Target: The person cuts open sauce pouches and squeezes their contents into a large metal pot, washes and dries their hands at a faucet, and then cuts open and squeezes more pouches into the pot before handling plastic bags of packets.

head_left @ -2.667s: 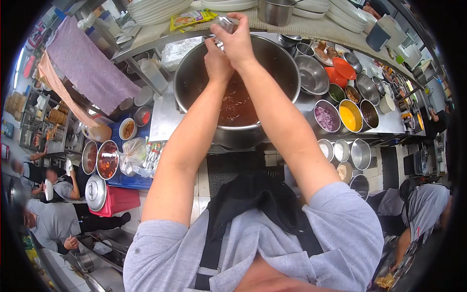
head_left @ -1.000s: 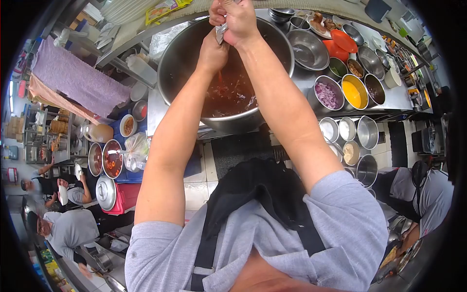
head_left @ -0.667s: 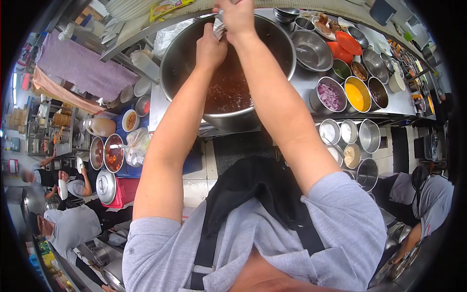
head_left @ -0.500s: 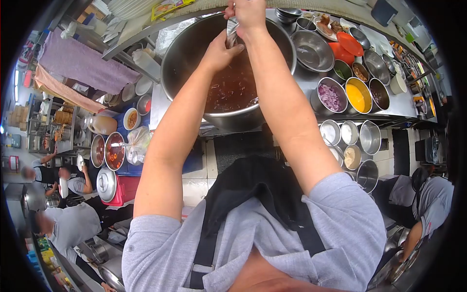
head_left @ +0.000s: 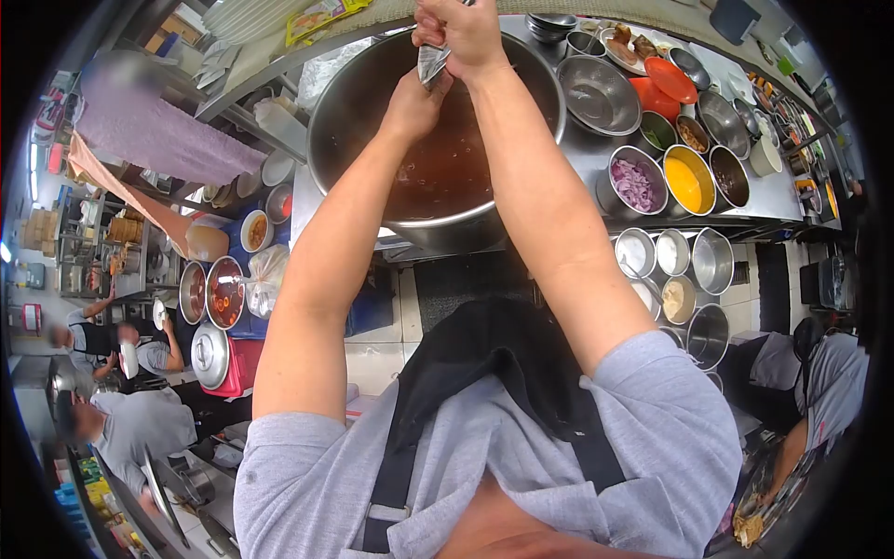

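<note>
Over a large steel pot [head_left: 321,140] of reddish-brown liquid, both my hands grip one crumpled silvery packet [head_left: 432,63]. My right hand [head_left: 463,37] is closed round its upper part, near the top edge of the view. Just below and to the left, my left hand [head_left: 416,102] is closed on the packet's lower end. The liquid [head_left: 442,172] shows between my forearms. What part of the packet lies inside my fingers is hidden.
Right of the pot stand an empty steel bowl [head_left: 601,98], chopped onions [head_left: 635,186], a yellow-filled container [head_left: 689,182] and an orange bowl [head_left: 670,81]. A shelf edge [head_left: 279,61] crosses above. Left are red-liquid pots [head_left: 226,293] and a plastic bag [head_left: 267,279]. Co-workers [head_left: 140,429] stand on both sides.
My hands have moved from higher, near the shelf, down over the pot, staying closed on the packet. A red stream seen falling below them one second ago no longer shows.
</note>
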The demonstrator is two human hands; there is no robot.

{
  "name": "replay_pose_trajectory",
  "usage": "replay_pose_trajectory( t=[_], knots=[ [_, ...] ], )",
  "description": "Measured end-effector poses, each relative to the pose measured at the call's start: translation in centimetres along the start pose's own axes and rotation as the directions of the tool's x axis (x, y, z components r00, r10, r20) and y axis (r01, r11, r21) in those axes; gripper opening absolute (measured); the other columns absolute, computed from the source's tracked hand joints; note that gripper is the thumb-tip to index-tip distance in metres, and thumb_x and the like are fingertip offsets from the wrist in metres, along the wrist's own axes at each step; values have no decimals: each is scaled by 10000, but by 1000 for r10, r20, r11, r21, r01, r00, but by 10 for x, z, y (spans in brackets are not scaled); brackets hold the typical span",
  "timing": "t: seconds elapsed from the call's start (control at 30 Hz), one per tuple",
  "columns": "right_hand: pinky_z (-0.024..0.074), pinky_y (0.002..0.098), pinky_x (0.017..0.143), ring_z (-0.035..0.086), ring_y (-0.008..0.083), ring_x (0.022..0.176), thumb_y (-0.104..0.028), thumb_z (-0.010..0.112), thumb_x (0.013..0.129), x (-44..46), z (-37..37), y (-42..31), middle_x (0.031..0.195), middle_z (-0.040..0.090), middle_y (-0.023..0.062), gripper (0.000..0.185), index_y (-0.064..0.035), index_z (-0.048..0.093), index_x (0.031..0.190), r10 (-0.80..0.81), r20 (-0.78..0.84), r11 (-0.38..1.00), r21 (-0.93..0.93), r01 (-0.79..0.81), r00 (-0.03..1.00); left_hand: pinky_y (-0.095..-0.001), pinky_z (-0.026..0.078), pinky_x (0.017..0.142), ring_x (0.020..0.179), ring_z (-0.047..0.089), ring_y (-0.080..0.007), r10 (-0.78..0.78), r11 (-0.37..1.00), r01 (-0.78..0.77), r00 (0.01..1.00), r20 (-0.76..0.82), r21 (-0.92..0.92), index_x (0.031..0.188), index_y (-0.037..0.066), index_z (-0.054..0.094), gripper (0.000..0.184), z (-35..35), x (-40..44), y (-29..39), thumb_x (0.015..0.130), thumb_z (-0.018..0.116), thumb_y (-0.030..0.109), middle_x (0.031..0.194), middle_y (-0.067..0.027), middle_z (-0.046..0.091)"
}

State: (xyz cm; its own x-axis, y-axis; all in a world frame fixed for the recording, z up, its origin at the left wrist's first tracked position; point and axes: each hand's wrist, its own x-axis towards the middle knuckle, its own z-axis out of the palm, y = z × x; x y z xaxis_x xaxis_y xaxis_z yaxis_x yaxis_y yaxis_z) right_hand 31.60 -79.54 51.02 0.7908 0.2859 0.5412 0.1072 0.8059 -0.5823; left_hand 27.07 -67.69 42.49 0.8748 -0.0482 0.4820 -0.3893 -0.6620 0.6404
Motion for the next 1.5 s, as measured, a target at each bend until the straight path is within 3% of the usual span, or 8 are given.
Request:
replay_pose_trajectory(
  t=[0.17,0.43,0.67,0.83,1.03,1.23,1.4,1.5],
  knots=[
    [446,281,438,459,111,444,-95,667,870,5,-6,12,603,493,28,182,-87,501,797,-22,-73,999,-25,21,997,-456,511,848,986,647,-412,9,1000,-7,996,-83,13,1163,62,636,245,5,2,-8,999,599,241,1057,-213,693],
    [528,343,526,513,135,469,-144,743,871,17,-9,24,614,572,31,168,-52,625,794,-37,-43,976,-215,27,998,-439,512,955,1060,660,-367,-344,932,328,934,95,154,1218,12,542,784,-24,-5,-2,675,874,471,1098,-205,680],
    [513,326,533,527,145,514,-56,716,880,-11,62,-38,653,584,75,126,-2,610,840,-246,111,928,-259,267,963,-441,474,1003,1198,555,-402,89,993,-36,853,-513,112,1227,41,617,494,-87,-45,89,793,751,235,1262,-220,597],
    [420,236,517,506,81,539,-120,751,884,-26,11,46,633,520,-26,162,-58,603,865,311,88,665,-731,-150,946,-449,531,900,982,665,-388,-176,946,182,983,-46,268,1045,9,697,259,-91,-54,32,827,654,142,995,-203,707],
    [422,261,596,527,109,593,-164,747,910,-23,77,-8,663,552,-2,200,-84,566,880,-61,137,754,-642,135,989,-402,553,815,869,698,-317,155,941,-306,766,-624,-143,1003,7,709,231,-190,-91,42,831,683,158,932,-171,712],
    [469,261,659,581,110,663,-179,753,914,-59,46,71,761,626,34,222,-54,580,976,-23,-48,365,-930,-36,999,-337,537,835,892,678,-212,-267,962,188,788,-555,-196,1062,39,718,232,-271,-238,-98,877,678,175,1021,-108,711],
    [512,284,715,622,145,747,-113,704,945,-49,186,76,833,653,91,182,-15,577,1031,-74,381,298,-873,385,921,-352,532,852,930,704,-243,-621,753,623,562,-546,-214,1069,30,709,235,-301,-431,-233,879,695,168,1012,-125,740],
    [558,316,778,659,171,817,-59,700,930,-68,281,154,882,665,121,216,8,580,1097,-107,506,663,-606,440,856,-386,522,914,1026,694,-300,-814,363,894,166,-557,-264,1121,51,704,409,-302,-504,-281,819,770,319,1054,-166,729]
  ],
)
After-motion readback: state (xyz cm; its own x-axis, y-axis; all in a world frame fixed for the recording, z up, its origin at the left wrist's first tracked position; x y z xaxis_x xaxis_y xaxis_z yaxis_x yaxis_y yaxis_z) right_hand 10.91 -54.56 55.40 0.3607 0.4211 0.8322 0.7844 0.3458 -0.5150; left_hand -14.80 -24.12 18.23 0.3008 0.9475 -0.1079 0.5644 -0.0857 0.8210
